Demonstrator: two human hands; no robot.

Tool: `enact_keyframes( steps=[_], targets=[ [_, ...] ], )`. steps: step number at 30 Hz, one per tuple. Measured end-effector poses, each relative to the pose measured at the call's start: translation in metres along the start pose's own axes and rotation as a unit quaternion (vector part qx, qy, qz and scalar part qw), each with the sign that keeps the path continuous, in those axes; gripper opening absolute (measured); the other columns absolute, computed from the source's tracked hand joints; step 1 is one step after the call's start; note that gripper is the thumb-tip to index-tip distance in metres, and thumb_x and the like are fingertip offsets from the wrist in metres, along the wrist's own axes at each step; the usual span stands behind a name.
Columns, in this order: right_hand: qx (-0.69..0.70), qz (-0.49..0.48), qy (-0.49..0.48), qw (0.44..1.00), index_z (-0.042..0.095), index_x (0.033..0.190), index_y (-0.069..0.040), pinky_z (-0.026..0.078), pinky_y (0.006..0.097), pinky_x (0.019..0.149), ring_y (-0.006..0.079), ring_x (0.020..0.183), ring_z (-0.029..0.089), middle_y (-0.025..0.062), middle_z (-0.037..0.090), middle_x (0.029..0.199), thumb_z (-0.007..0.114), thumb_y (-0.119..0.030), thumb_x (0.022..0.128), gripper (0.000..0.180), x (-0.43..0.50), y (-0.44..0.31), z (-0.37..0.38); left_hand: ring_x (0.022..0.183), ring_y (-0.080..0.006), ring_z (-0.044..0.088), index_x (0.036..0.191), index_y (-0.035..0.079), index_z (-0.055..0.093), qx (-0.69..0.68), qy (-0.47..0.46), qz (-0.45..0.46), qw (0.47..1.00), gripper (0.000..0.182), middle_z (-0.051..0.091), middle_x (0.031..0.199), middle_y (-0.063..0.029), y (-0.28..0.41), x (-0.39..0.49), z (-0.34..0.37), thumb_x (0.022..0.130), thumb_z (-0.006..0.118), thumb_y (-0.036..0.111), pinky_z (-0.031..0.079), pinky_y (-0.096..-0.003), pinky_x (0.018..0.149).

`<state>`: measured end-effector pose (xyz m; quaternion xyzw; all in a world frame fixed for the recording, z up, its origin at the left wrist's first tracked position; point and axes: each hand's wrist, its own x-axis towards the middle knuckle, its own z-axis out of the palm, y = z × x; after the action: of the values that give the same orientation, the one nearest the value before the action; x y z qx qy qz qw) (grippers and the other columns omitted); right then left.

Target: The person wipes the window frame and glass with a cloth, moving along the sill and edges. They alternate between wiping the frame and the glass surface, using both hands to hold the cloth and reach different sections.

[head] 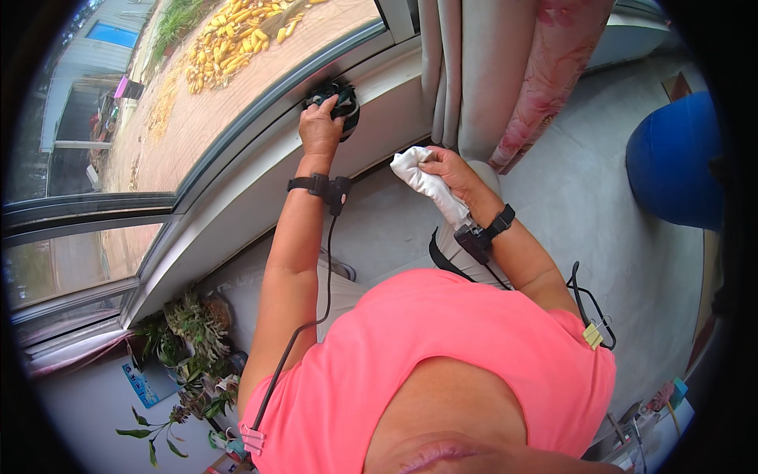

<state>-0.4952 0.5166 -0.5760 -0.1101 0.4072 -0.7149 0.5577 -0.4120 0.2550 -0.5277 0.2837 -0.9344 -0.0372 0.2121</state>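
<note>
On the white window sill (385,83), close to the window frame, my left hand (320,127) rests with its fingers on a dark bundled cloth (349,112), which has some lighter patches. Whether the fingers grip the cloth or only press on it is hard to tell. To the right and lower, my right hand (453,169) holds a folded white cloth (431,189) between thumb and fingers, and the cloth hangs down towards the wrist. Both wrists wear black straps with small cabled devices.
Grey and pink floral curtains (491,77) hang right of the sill. A blue plastic barrel (675,160) stands on the floor at the right. Potted plants (198,332) are at the lower left. Beyond the window glass, corn cobs (237,41) lie on paving.
</note>
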Motion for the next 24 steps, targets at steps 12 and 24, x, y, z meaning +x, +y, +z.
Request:
enact_keyframes(
  steps=[12, 24],
  targets=[
    [-0.004, 0.005, 0.012, 1.0, 0.058, 0.104, 0.0, 0.051, 0.0261, 0.075, 0.0135, 0.083, 0.062, 0.0064, 0.063, 0.093, 0.056, 0.001, 0.084, 0.02, -0.002, -0.002, -0.005, 0.089, -0.0318, 0.057, 0.106, 0.025, 0.066, 0.03, -0.016, 0.101, 0.994, 0.038, 0.06, 0.09, -0.0131, 0.091, 0.045, 0.043, 0.069, 0.069, 0.019, 0.05, -0.0393, 0.076],
    [-0.039, 0.023, 0.036, 0.998, 0.057, 0.108, -0.001, 0.052, 0.0261, 0.074, 0.014, 0.083, 0.062, 0.0064, 0.062, 0.096, 0.058, 0.001, 0.084, 0.024, -0.004, -0.004, -0.001, 0.082, -0.0311, 0.055, 0.089, 0.023, 0.065, 0.033, 0.024, 0.072, 0.997, 0.018, 0.056, 0.084, -0.0122, 0.047, 0.011, 0.029, 0.074, 0.061, 0.014, 0.049, -0.0385, 0.068]
  ],
)
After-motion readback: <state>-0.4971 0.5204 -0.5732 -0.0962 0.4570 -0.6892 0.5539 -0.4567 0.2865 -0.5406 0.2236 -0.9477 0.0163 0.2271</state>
